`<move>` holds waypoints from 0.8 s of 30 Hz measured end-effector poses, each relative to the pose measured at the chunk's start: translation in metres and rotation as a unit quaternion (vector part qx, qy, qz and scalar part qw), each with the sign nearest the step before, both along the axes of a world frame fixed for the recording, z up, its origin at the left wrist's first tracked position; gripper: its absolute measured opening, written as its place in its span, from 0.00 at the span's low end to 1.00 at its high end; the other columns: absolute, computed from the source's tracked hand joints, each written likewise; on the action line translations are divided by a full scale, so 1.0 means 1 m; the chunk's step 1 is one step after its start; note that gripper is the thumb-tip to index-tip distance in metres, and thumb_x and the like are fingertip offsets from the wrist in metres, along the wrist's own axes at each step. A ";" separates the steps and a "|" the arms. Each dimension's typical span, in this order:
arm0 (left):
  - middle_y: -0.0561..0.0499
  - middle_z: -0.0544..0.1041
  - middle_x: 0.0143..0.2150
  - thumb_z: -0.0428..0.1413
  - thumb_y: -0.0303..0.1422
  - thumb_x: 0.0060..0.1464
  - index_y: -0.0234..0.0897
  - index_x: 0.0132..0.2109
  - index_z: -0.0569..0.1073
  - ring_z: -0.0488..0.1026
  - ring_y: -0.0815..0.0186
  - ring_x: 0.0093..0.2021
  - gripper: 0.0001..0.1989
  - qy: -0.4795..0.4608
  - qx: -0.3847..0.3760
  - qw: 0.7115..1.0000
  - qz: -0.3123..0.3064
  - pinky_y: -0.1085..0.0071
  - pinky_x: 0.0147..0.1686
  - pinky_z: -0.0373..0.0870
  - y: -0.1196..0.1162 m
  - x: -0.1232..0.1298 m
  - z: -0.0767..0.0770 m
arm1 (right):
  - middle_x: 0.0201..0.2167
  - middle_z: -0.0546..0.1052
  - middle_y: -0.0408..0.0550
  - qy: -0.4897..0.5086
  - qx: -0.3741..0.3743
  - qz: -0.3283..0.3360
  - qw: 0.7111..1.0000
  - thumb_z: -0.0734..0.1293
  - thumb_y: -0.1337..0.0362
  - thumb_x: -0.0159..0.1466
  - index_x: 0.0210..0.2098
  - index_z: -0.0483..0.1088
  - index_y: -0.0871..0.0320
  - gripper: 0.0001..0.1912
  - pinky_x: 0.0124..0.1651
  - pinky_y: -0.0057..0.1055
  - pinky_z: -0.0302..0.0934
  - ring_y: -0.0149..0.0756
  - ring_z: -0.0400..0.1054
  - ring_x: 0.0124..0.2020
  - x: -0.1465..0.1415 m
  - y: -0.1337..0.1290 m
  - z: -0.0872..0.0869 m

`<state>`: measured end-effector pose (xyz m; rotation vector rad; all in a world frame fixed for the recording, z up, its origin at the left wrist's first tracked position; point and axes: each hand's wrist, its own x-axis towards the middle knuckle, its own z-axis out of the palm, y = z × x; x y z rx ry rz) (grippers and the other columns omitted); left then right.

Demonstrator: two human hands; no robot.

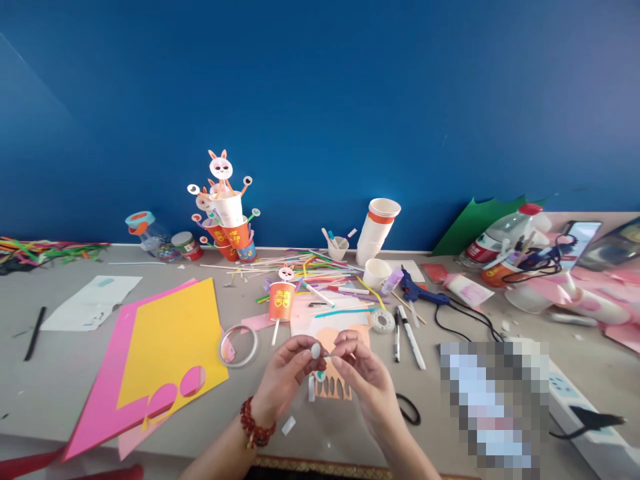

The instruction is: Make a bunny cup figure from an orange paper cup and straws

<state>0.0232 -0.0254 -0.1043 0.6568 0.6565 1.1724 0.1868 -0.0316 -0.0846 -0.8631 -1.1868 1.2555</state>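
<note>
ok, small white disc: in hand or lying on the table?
In hand: the left hand holds the small white disc at its thumb and fingertips, above the table.

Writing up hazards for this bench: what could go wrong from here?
1. The small white disc is pinched at the fingertips of the left hand; being so small, it might slip.
2. The orange cup stands just beyond both hands, so a forward reach could knock it over.
3. The blue glue gun lies with its black cord trailing across the table; a snag might drag it. Whether it's hot, I can't tell.
</note>
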 end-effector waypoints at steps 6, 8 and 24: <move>0.50 0.78 0.36 0.65 0.34 0.53 0.36 0.41 0.79 0.76 0.66 0.37 0.09 0.004 0.012 0.999 -0.030 0.68 0.42 0.71 -0.001 -0.001 0.000 | 0.40 0.64 0.48 0.036 -0.075 0.085 0.993 0.72 0.59 0.62 0.31 0.76 0.56 0.07 0.40 0.31 0.68 0.37 0.65 0.40 -0.001 0.001 0.007; 0.50 0.78 0.36 0.65 0.35 0.54 0.36 0.41 0.79 0.76 0.66 0.37 0.09 0.005 0.015 0.999 -0.037 0.68 0.43 0.70 -0.002 -0.002 -0.001 | 0.39 0.64 0.47 0.042 -0.073 0.087 0.993 0.72 0.59 0.62 0.31 0.75 0.55 0.07 0.40 0.31 0.69 0.36 0.65 0.38 -0.002 0.002 0.005; 0.51 0.77 0.33 0.65 0.35 0.53 0.35 0.40 0.76 0.75 0.67 0.35 0.10 0.025 0.020 0.999 -0.038 0.69 0.42 0.70 -0.002 -0.001 0.002 | 0.35 0.67 0.45 -0.005 -0.026 0.073 0.997 0.69 0.61 0.65 0.32 0.74 0.56 0.07 0.37 0.29 0.69 0.32 0.68 0.33 -0.005 0.004 0.003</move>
